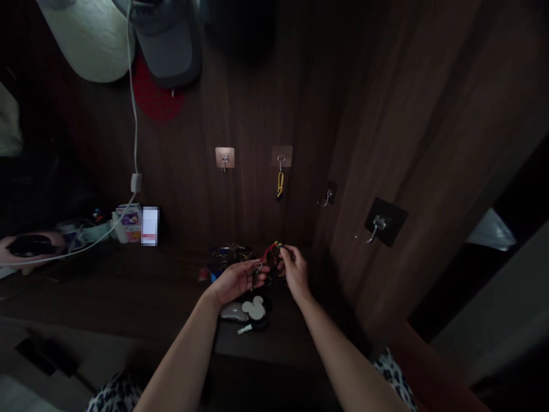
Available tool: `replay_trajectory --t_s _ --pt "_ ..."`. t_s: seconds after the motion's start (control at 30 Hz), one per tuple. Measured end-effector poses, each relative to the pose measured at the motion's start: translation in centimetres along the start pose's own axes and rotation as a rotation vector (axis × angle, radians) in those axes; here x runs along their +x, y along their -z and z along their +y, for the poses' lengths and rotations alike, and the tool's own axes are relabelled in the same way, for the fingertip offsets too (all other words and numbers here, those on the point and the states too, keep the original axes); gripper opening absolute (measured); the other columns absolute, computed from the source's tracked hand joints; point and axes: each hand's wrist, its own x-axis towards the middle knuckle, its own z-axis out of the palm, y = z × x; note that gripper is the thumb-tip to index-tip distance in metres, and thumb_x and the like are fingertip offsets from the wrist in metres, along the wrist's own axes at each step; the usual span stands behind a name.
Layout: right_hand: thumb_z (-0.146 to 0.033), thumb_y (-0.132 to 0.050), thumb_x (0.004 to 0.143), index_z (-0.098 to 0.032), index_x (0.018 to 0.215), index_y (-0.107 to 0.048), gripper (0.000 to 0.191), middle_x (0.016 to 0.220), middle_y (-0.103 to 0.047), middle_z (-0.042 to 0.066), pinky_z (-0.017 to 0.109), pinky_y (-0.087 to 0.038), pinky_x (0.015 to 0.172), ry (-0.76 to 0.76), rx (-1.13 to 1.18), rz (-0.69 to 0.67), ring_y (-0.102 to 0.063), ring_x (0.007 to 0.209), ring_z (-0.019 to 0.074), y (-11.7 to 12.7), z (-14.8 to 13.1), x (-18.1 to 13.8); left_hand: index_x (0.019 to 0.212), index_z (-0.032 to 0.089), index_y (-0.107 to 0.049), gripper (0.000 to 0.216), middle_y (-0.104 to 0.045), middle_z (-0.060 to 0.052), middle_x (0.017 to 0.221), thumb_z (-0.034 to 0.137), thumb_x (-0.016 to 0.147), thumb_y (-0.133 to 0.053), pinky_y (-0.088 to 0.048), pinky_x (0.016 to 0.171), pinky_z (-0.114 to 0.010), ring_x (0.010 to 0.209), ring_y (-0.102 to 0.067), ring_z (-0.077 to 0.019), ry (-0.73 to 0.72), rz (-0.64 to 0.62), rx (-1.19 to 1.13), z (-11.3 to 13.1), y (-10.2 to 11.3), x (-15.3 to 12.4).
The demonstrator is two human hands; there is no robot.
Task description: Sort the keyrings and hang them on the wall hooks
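Observation:
Over the dark wooden shelf, my left hand [238, 280] is closed on a key ring [257, 266] with keys hanging from it. A red cord [269, 250] runs from that ring up to my right hand [295, 272], whose thumb and fingers pinch its multicoloured end. Behind my left hand lies a pile of keys [231, 253], partly covered by it. In front of my hands sit a white mouse-head-shaped fob [254, 309], a greyish glossy case [233, 312] and a small white piece [244, 329].
Adhesive hooks [225, 158] are fixed to the wooden wall; a yellow cord loop [280, 184] hangs from one. A black-backed hook [380, 223] juts from the right panel. Caps [169, 48] hang at upper left beside a white cable [134, 114]. A lit phone [150, 226] stands by small boxes [130, 222].

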Motion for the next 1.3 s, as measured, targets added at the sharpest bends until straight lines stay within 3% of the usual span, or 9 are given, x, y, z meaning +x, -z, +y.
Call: replay_trajectory --t_s 0.2,0.5,0.73,1.3 --pt "-0.054 -0.057 0.069 -0.018 0.087 -0.056 0.041 0.067 -0.057 -0.001 0.019 -0.034 0.036 -0.02 0.032 0.077 -0.049 0.044 0.009 0.3 0.22 0.35 0.113 0.013 -0.055 0.035 -0.06 -0.012 0.115 0.013 0.078 -0.057 -0.042 0.093 -0.034 0.101 -0.059 -0.0184 -0.064 -0.043 0.028 0.13 0.02 -0.38" --pt "-0.056 -0.057 0.068 -0.017 0.088 -0.056 0.044 0.066 -0.058 -0.001 0.018 -0.033 0.034 -0.012 0.036 0.063 -0.048 0.043 0.008 0.2 0.14 0.19 0.112 0.013 -0.055 0.043 -0.063 -0.012 0.109 0.008 0.071 -0.066 -0.043 0.091 -0.033 0.1 -0.061 -0.0203 -0.08 0.063 0.049 -0.22 0.1 0.0" --pt "-0.055 -0.057 0.069 -0.017 0.088 -0.056 0.042 0.062 -0.057 -0.002 0.017 -0.033 0.033 -0.012 0.044 0.074 -0.047 0.041 0.0075 0.18 0.09 0.23 0.111 0.012 -0.055 0.034 -0.062 -0.015 0.112 0.011 0.077 -0.058 -0.038 0.097 -0.04 0.105 -0.058 -0.0248 -0.097 0.022 -0.018 -0.19 -0.1 0.02" --pt "-0.056 -0.058 0.067 -0.018 0.089 -0.057 0.044 0.069 -0.057 -0.002 0.017 -0.034 0.033 0.0 0.052 0.108 -0.048 0.043 0.0064 0.52 0.01 0.53 0.122 0.013 -0.047 0.046 -0.055 -0.015 0.123 0.008 0.076 -0.048 -0.035 0.098 -0.042 0.111 -0.053 -0.025 -0.1 -0.063 -0.097 0.0 0.42 0.1"
